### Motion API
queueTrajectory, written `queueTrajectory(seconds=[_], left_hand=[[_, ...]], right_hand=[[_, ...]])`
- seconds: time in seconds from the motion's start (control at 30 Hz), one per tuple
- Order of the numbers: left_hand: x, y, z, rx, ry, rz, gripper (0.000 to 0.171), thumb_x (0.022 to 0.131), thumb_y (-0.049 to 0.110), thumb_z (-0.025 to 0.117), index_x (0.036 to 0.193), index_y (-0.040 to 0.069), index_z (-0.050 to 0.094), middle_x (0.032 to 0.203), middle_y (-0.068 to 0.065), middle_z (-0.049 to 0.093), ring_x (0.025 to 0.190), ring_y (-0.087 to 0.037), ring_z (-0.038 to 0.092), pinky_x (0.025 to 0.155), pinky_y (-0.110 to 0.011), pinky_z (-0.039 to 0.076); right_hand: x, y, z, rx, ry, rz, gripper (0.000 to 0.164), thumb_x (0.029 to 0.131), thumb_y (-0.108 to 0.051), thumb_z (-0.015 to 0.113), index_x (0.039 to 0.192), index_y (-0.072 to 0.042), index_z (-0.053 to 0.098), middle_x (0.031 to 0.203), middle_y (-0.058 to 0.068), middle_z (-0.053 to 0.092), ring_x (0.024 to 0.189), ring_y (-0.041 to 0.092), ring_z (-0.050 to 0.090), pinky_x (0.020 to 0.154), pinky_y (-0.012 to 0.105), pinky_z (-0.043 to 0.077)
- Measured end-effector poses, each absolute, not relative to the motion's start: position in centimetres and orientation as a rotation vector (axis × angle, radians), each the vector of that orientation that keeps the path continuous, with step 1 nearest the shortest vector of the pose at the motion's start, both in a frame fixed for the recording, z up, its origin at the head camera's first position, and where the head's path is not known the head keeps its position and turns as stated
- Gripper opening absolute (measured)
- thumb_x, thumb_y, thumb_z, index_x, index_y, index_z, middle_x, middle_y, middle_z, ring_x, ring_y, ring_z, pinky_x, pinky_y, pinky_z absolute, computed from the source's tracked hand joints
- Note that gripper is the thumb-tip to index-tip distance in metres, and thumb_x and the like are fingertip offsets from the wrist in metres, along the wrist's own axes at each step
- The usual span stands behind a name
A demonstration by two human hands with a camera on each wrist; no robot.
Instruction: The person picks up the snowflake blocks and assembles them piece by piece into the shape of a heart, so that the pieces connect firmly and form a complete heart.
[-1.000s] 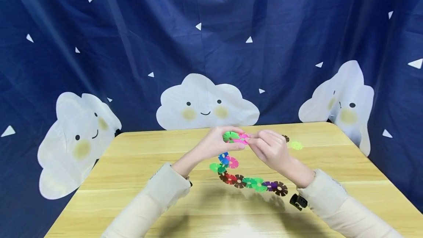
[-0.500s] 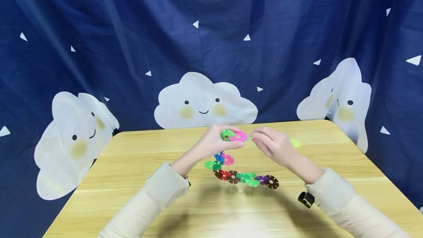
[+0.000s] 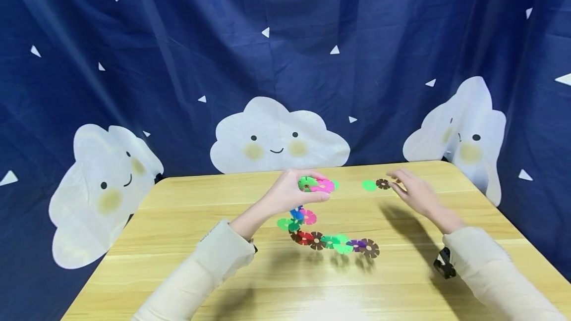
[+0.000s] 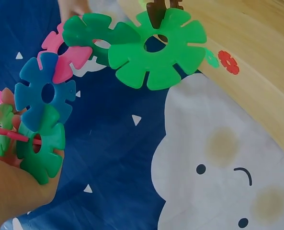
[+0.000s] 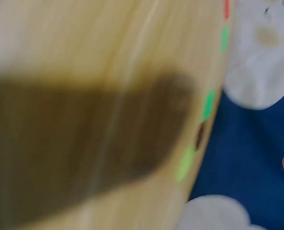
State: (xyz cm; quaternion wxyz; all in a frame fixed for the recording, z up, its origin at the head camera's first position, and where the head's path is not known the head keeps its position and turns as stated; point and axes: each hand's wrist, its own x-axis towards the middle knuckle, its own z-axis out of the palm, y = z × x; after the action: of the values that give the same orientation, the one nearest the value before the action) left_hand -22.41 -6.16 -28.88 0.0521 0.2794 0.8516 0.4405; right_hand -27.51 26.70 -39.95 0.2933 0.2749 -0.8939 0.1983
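Observation:
My left hand [image 3: 292,192] pinches a pink snowflake disc [image 3: 323,186] joined to a green disc [image 3: 308,183], thumb below and fingers above. From it a chain of slotted plastic discs hangs and curves right, through a blue disc [image 3: 296,212] to a dark brown disc [image 3: 370,248] at its end. The left wrist view shows the chain close up, with a large light green disc [image 4: 157,49] nearest. My right hand [image 3: 415,193], fingers loosely bent and holding nothing visible, hovers just right of a loose brown disc [image 3: 382,184].
Along the far edge of the wooden table [image 3: 187,261] lie loose discs: a green one [image 3: 369,185], a yellow-green one [image 5: 185,164] and a red one [image 4: 228,62]. Behind the table hangs a blue curtain [image 3: 178,63] with white clouds.
My right hand has left the pink disc at the left hand and moved right, uncovering the loose green and brown discs. The left hand stays nearly in place, holding the chain.

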Motion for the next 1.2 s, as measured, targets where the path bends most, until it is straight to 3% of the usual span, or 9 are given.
queueTrajectory(seconds=[0.13, 0.23, 0.33, 0.47, 0.5, 0.67, 0.83, 1.07, 1.2], left_hand=[[-22.4, -6.1, -28.9, 0.870, 2.595, 1.326, 0.040, 0.076, 0.031, 0.073, 0.111, 0.015, 0.064, 0.075, 0.004, 0.060, 0.038, -0.009, 0.028, 0.044, -0.022, 0.032], [-22.4, -6.1, -29.0, 0.884, 2.604, 1.318, 0.039, 0.076, 0.031, 0.073, 0.111, 0.015, 0.065, 0.101, 0.002, 0.063, 0.040, -0.010, 0.030, 0.048, -0.023, 0.036], [-22.4, -6.1, -29.1, 0.885, 2.607, 1.316, 0.039, 0.076, 0.032, 0.073, 0.111, 0.015, 0.065, 0.108, 0.001, 0.063, 0.060, -0.005, 0.047, 0.059, -0.022, 0.043], [-22.4, -6.2, -29.1, 0.893, 2.609, 1.324, 0.038, 0.077, 0.032, 0.072, 0.110, 0.015, 0.065, 0.112, 0.002, 0.062, 0.093, -0.008, 0.053, 0.071, -0.025, 0.047], [-22.4, -6.3, -29.2, 0.895, 2.611, 1.324, 0.038, 0.077, 0.031, 0.072, 0.111, 0.015, 0.065, 0.112, 0.002, 0.062, 0.093, -0.010, 0.054, 0.072, -0.025, 0.047], [-22.4, -6.4, -29.2, 0.877, 2.618, 1.317, 0.040, 0.076, 0.031, 0.073, 0.111, 0.013, 0.065, 0.104, 0.000, 0.063, 0.061, -0.007, 0.047, 0.059, -0.023, 0.043], [-22.3, -6.4, -29.4, 0.868, 2.613, 1.305, 0.041, 0.076, 0.031, 0.073, 0.112, 0.013, 0.064, 0.101, 0.001, 0.063, 0.043, -0.008, 0.030, 0.050, -0.022, 0.035], [-22.2, -6.3, -29.3, 0.881, 2.590, 1.304, 0.041, 0.076, 0.030, 0.073, 0.112, 0.011, 0.064, 0.072, 0.003, 0.058, 0.041, -0.009, 0.032, 0.047, -0.022, 0.034], [-22.1, -6.3, -29.4, 0.875, 2.578, 1.298, 0.042, 0.076, 0.029, 0.073, 0.112, 0.011, 0.063, 0.055, 0.005, 0.046, 0.039, -0.009, 0.031, 0.045, -0.021, 0.033]], right_hand=[[-27.9, 28.8, -41.3, 0.671, -2.556, 0.498, 0.024, 0.079, 0.001, 0.063, 0.102, 0.006, 0.058, 0.097, 0.022, 0.060, 0.080, 0.035, 0.060, 0.069, 0.048, 0.049], [-27.9, 29.9, -42.1, 0.597, -2.761, 0.506, 0.033, 0.083, -0.006, 0.061, 0.111, 0.009, 0.055, 0.107, 0.028, 0.057, 0.092, 0.043, 0.056, 0.078, 0.053, 0.045], [-27.9, 30.6, -42.7, 0.563, -2.946, 0.526, 0.040, 0.085, -0.010, 0.058, 0.117, 0.012, 0.049, 0.114, 0.034, 0.052, 0.102, 0.050, 0.050, 0.086, 0.058, 0.039], [-27.9, 30.9, -43.3, 0.609, -3.015, 0.553, 0.034, 0.085, -0.009, 0.058, 0.111, 0.013, 0.053, 0.107, 0.033, 0.056, 0.099, 0.050, 0.052, 0.086, 0.056, 0.040], [-27.9, 30.9, -43.4, 0.621, -3.014, 0.568, 0.031, 0.085, -0.008, 0.059, 0.108, 0.013, 0.055, 0.104, 0.031, 0.058, 0.096, 0.047, 0.054, 0.084, 0.055, 0.042], [-27.8, 30.4, -43.0, 0.644, -3.004, 0.661, 0.026, 0.081, -0.008, 0.064, 0.100, 0.009, 0.059, 0.083, 0.014, 0.064, 0.075, 0.028, 0.061, 0.070, 0.043, 0.049], [-27.6, 29.8, -43.1, 0.590, -3.067, 0.616, 0.041, 0.080, -0.012, 0.066, 0.110, 0.012, 0.053, 0.069, 0.003, 0.052, 0.060, 0.014, 0.046, 0.055, 0.030, 0.039], [-27.2, 29.4, -43.1, 0.433, -3.157, 0.515, 0.036, 0.078, -0.011, 0.067, 0.107, 0.005, 0.053, 0.088, 0.022, 0.050, 0.077, 0.031, 0.050, 0.062, 0.047, 0.043], [-27.2, 29.3, -43.0, 0.391, -3.176, 0.575, 0.032, 0.074, -0.009, 0.069, 0.101, 0.002, 0.054, 0.088, 0.022, 0.045, 0.078, 0.033, 0.048, 0.063, 0.051, 0.043]])
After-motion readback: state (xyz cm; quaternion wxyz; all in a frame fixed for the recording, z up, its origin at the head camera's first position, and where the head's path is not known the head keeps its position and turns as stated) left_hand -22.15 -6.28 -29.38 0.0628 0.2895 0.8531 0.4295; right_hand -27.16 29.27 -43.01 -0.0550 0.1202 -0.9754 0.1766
